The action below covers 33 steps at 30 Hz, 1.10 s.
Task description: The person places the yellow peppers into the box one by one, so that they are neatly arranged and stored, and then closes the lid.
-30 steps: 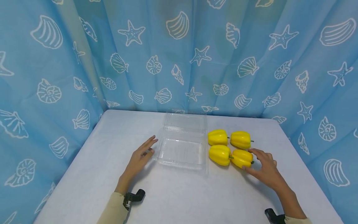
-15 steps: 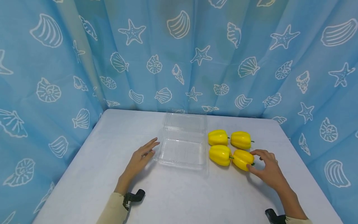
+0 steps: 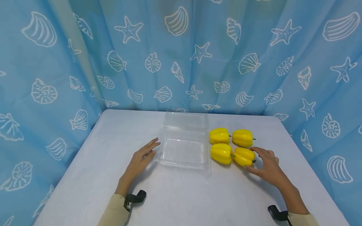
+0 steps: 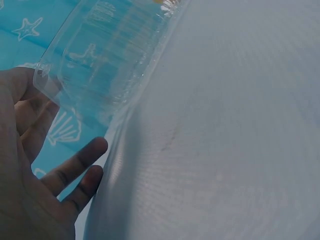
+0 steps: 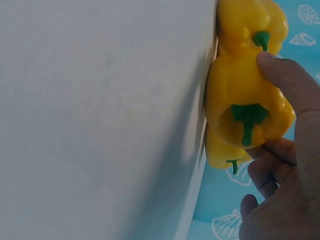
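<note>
The right hand (image 3: 268, 168) has its thumb and fingers curved to either side of the near right yellow pepper (image 3: 244, 157), pinching it; in the right wrist view the thumb lies along one side and a fingertip presses the opposite side, with the green stem facing the wrist. This pepper lies on its side on the table (image 3: 183, 197), its far end against the stem of the near left yellow pepper (image 3: 221, 153). Just behind them lie the far left yellow pepper (image 3: 219, 136) and the far right yellow pepper (image 3: 242, 138), all four stems pointing roughly to the right. Left of the peppers sits a clear plastic container (image 3: 182, 153), its lid (image 3: 185, 120) laid open toward a blue curtain (image 3: 209, 75) printed with white shells and starfish. The left hand (image 3: 141, 159) is at the container's left edge, fingers spread and relaxed, some overlapping a corner of the rim in the left wrist view; whether they press on it I cannot tell
</note>
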### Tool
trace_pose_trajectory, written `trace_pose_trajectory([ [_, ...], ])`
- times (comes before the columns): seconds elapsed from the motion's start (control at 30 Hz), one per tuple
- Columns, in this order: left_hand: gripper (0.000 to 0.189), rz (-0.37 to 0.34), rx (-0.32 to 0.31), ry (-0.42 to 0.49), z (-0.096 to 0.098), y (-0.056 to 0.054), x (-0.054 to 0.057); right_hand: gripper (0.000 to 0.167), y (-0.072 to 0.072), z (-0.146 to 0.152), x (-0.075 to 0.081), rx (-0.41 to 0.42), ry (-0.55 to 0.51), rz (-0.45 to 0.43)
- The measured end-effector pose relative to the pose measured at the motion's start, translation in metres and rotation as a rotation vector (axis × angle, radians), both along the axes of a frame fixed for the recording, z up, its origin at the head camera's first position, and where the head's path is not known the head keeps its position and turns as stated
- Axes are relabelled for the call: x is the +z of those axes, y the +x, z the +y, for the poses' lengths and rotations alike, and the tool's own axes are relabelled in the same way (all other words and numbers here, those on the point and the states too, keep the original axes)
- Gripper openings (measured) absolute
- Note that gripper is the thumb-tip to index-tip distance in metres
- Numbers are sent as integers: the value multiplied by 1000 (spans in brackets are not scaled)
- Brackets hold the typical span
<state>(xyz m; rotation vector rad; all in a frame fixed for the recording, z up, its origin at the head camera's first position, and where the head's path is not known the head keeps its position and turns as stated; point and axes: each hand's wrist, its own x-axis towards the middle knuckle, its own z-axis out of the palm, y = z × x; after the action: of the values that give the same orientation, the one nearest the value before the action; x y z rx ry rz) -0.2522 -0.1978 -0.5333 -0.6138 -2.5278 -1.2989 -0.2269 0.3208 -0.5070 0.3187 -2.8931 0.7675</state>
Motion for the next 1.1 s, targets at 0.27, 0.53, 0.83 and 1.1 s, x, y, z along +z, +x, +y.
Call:
trace_pose_trajectory([
  [0.27, 39, 1, -3, 5, 1, 0, -3, 81, -1, -1, 6, -26, 41, 4],
  [0.53, 40, -9, 10, 2, 2, 1, -1, 77, 6, 5, 9, -36, 27, 59],
  [0.83, 40, -23, 18, 8, -2, 1, -3, 76, 12, 6, 26, -70, 37, 75],
  [1.1, 40, -29, -6, 29, -1, 0, -2, 74, 14, 7, 42, -59, 33, 136],
])
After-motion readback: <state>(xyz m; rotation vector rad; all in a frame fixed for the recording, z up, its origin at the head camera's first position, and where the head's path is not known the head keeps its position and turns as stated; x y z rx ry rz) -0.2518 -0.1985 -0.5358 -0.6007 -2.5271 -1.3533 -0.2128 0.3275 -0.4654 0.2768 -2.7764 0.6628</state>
